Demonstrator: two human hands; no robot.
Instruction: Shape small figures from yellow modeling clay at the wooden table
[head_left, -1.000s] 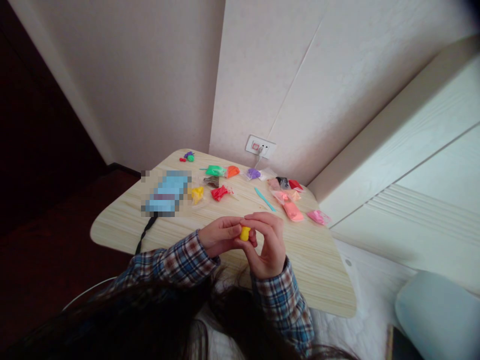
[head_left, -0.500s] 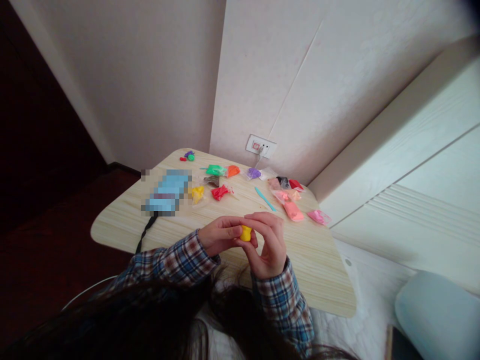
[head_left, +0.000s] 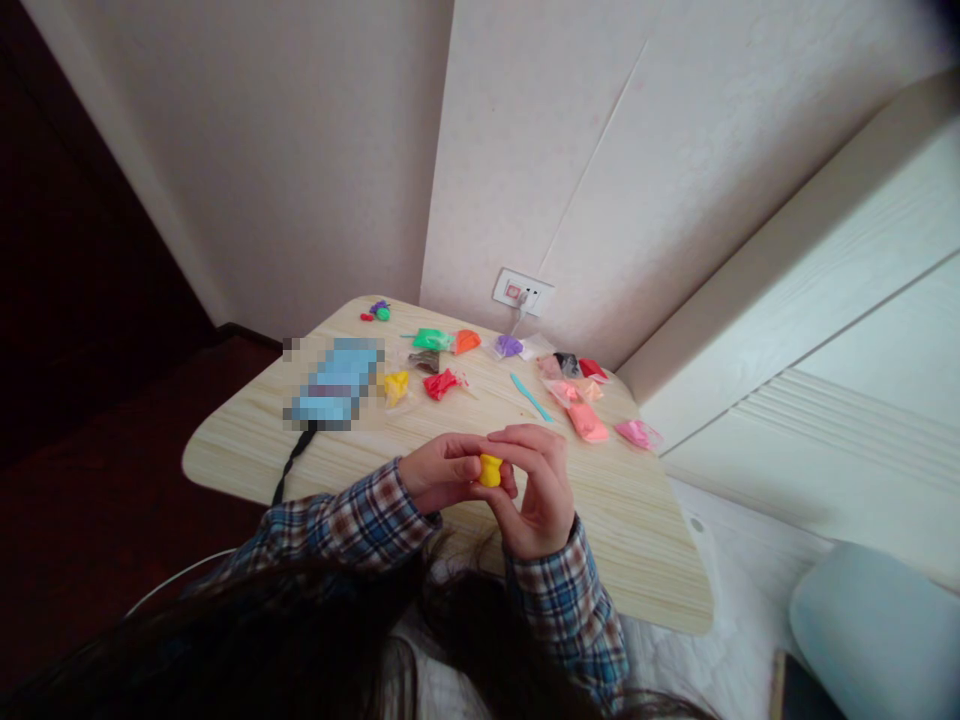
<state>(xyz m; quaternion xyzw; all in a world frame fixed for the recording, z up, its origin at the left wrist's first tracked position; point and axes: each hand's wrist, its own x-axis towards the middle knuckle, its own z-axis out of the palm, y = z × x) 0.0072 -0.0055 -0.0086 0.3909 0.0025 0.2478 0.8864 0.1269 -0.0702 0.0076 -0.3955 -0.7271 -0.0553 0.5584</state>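
Observation:
A small lump of yellow modelling clay is held between both hands above the near part of the table. My left hand is closed on it from the left, its thumb against the clay's side. My right hand curves round it from the right, fingers over the top and thumb below. The lump looks pinched in at its middle. Beyond the hands lies a light-blue modelling tool. A bag of yellow clay and a bag of red clay lie further left.
Several clay bags, among them a green one and a salmon-pink one, lie along the far side of the wooden table. A blurred-out blue device with a black cable is at left. Small clay pieces sit at the far-left corner.
The yellow clay has turned slightly between the fingers, showing more of its pinched shape. Both hands stay in nearly the same place.

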